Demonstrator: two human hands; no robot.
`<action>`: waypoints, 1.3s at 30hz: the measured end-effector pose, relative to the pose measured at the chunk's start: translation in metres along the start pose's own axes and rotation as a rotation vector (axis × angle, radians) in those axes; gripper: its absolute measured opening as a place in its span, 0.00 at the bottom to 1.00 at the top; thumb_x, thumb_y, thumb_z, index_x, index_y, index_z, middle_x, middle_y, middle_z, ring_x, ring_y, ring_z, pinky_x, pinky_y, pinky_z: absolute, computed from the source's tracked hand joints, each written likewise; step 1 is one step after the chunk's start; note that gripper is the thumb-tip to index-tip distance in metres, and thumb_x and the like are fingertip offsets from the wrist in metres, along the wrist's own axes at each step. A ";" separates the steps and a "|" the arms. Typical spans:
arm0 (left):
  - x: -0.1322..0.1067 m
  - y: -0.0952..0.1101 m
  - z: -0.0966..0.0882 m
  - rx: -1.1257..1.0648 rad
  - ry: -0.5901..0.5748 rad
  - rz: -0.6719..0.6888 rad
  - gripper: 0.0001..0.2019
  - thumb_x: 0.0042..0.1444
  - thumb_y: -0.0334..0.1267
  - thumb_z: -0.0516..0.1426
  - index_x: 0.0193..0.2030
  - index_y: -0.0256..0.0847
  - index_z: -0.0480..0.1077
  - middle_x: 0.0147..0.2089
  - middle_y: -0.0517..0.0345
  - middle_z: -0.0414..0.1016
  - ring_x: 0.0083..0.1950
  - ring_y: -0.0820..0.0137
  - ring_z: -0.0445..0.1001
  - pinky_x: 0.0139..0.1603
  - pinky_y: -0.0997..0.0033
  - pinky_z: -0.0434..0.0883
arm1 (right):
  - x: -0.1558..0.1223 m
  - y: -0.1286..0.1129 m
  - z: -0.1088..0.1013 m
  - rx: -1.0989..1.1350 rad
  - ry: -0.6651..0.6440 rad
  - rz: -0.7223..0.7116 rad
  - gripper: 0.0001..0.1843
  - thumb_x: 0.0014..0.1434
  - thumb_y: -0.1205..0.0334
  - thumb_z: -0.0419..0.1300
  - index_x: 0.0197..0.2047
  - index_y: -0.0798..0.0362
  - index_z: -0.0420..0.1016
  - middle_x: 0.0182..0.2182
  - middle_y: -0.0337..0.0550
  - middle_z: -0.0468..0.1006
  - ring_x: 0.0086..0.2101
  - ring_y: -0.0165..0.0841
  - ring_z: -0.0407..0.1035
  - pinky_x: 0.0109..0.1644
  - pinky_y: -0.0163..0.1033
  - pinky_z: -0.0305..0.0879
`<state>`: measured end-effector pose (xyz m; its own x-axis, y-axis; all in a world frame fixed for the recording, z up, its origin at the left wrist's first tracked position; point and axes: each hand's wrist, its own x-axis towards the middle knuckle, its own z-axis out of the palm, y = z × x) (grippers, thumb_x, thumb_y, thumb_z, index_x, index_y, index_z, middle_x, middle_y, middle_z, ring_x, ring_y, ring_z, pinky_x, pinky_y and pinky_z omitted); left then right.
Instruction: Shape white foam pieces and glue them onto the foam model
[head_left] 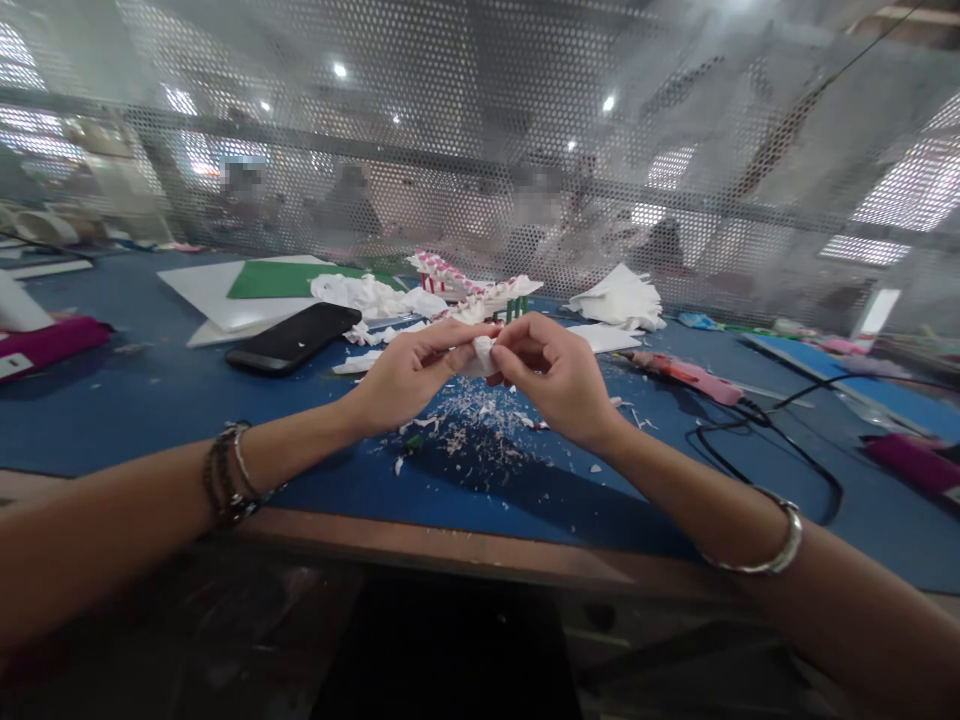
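Between the fingertips of my left hand (409, 372) and my right hand (556, 372) is a small crumpled white piece, like tissue paper (484, 352). Both hands pinch it, close together above the blue tabletop (315, 440). Whether something is wrapped inside it cannot be seen. Under the hands lie many tiny white shavings (480, 430) and a small green bit (414, 443). Just behind my fingers are dark green sticks (517, 308) and white pieces with pink-red marks (442, 272), partly hidden.
A black phone (296, 338) lies left, near white sheets (199, 290), a green sheet (281, 281) and crumpled tissue (364, 294). To the right are stacked white paper (621, 298), a pink corded tool (686, 374) and its black cable (817, 465). A perforated metal screen (450, 110) stands behind.
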<state>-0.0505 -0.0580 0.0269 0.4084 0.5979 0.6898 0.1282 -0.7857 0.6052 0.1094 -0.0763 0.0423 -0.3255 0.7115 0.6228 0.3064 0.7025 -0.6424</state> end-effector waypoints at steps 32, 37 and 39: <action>-0.003 0.003 0.002 0.031 0.076 -0.100 0.14 0.50 0.43 0.55 0.43 0.43 0.71 0.45 0.57 0.73 0.44 0.68 0.72 0.43 0.72 0.71 | -0.005 0.002 0.002 -0.196 0.065 -0.153 0.04 0.52 0.63 0.52 0.28 0.52 0.59 0.22 0.34 0.69 0.25 0.24 0.67 0.30 0.30 0.65; -0.003 0.002 0.003 0.036 0.081 -0.080 0.13 0.51 0.40 0.55 0.43 0.44 0.71 0.45 0.57 0.74 0.44 0.69 0.72 0.43 0.73 0.70 | -0.005 0.003 0.001 -0.181 0.029 -0.163 0.03 0.53 0.63 0.51 0.30 0.52 0.59 0.23 0.35 0.69 0.26 0.24 0.69 0.32 0.29 0.66; -0.003 0.003 0.003 0.041 0.072 -0.065 0.12 0.51 0.40 0.54 0.43 0.44 0.71 0.45 0.57 0.73 0.44 0.69 0.72 0.43 0.73 0.70 | -0.005 0.003 0.000 -0.186 0.012 -0.168 0.03 0.54 0.63 0.51 0.30 0.52 0.60 0.24 0.35 0.70 0.27 0.24 0.69 0.33 0.30 0.66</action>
<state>-0.0488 -0.0624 0.0257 0.3321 0.6562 0.6776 0.1900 -0.7502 0.6333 0.1124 -0.0777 0.0371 -0.3758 0.5838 0.7197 0.4085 0.8014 -0.4368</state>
